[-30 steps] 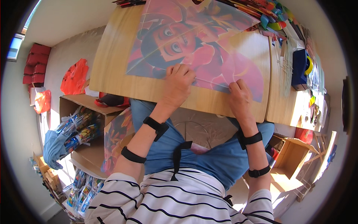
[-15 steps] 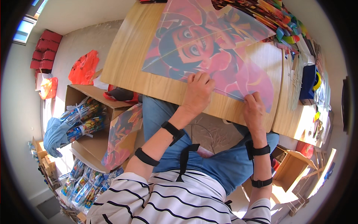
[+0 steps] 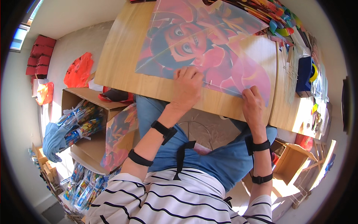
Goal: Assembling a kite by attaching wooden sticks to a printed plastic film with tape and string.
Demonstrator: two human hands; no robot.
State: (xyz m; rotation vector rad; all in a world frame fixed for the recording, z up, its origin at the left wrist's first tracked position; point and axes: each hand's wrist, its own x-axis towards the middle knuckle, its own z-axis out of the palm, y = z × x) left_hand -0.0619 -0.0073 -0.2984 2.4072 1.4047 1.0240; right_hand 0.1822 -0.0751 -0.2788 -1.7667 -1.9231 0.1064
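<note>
A printed kite sheet (image 3: 223, 56), with a large cartoon figure in pink, red and black, lies over the near side of the wooden table. Along its near edge runs a thin pale rod (image 3: 225, 89), with a small whitish bit on the sheet beside it. My left hand (image 3: 187, 85) is closed at that edge, fingers bent down over the rod; its fingertips are partly hidden. Farther right, my right hand (image 3: 254, 106) pinches at the rod's other stretch, close to the sheet's right corner.
Colourful printed strips (image 3: 257, 15) are piled at the table's far right. Thin white sticks (image 3: 289, 78) lie near a dark blue box (image 3: 304, 76) and a yellow tape roll (image 3: 314, 72). At left stands an open carton (image 3: 80, 91) with wrapped bundles; another carton (image 3: 292, 158) sits at lower right.
My left hand has slid left along the sheet's near edge, baring more of the edge between my hands. My right hand stays near the right corner. The whole view has shifted slightly.
</note>
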